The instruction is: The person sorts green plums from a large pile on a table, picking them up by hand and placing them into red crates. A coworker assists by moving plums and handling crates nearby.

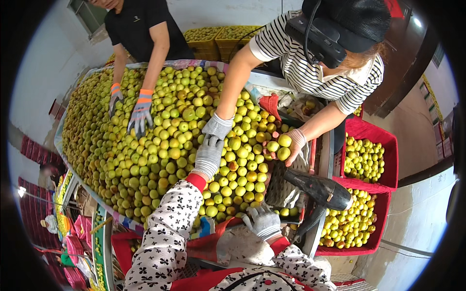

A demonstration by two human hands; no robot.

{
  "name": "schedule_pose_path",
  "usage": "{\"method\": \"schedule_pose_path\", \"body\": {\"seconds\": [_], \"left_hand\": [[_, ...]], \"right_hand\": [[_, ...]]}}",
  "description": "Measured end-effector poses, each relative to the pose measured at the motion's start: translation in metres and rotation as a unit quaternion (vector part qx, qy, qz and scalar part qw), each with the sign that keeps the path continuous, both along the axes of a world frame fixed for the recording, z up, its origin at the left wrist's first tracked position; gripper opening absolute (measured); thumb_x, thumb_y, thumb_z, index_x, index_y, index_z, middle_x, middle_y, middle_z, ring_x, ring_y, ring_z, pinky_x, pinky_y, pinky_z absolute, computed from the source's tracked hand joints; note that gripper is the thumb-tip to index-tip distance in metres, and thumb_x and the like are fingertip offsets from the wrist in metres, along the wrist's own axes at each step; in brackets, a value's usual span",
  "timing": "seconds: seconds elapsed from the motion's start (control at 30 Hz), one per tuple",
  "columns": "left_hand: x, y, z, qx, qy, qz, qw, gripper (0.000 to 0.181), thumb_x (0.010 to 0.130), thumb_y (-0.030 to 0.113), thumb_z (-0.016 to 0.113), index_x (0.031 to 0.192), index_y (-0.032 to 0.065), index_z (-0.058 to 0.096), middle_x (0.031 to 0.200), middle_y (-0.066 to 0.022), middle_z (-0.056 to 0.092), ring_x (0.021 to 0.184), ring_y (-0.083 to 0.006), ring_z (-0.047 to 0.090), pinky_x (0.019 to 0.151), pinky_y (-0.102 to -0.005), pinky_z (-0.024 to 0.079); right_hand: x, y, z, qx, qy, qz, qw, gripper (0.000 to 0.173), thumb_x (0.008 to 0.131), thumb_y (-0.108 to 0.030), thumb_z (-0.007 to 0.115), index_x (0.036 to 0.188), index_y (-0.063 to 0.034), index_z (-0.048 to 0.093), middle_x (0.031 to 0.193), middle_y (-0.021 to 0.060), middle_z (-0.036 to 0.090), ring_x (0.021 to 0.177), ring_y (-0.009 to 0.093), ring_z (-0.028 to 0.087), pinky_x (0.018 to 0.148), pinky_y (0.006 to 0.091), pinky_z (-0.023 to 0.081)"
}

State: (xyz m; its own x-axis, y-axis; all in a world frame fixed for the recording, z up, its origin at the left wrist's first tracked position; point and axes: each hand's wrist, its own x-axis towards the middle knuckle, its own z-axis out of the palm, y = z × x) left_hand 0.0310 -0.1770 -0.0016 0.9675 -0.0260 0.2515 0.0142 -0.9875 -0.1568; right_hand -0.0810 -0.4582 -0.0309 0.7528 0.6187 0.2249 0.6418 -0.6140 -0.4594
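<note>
My left hand (209, 155), in a grey striped knit glove, reaches over a large heap of small yellow-green fruits (145, 171), probably jujubes. Its fingertips meet or nearly meet a co-worker's gloved hand (218, 126), and its palm side is hidden. At the near edge of the heap rests my right hand (263, 221), gloved alike, fingers spread and nothing visible in it. Just ahead of it several fruits (249, 196) lie on a dark surface. A black hair dryer (320, 191) sits right of my right hand, its nozzle pointing towards a perforated tray (282, 187).
The striped-shirted co-worker's other hand (284, 145) holds several fruits. Another person's grey-and-orange gloves (140, 116) touch the heap at left. Red-lined crates (389, 156) of fruit stand at right, yellow crates (205, 49) behind. A metal rail (326, 160) runs beside the dryer.
</note>
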Motion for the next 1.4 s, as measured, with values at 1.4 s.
{"method": "schedule_pose_path", "body": {"seconds": [1.4], "left_hand": [[0.077,0.05,0.062,-0.027,0.213,0.232,0.949,0.057,0.087,0.037,0.062,0.138,0.023,0.041,0.137,-0.0099,0.049,0.128,-0.0312,0.044,0.099,-0.0474,0.042]], "right_hand": [[0.035,-0.01,-0.014,0.639,0.719,-0.048,0.269,0.049,0.094,-0.025,0.06,0.139,-0.0158,0.041,0.128,0.0147,0.052,0.097,0.03,0.063,0.056,0.0356,0.06]]}}
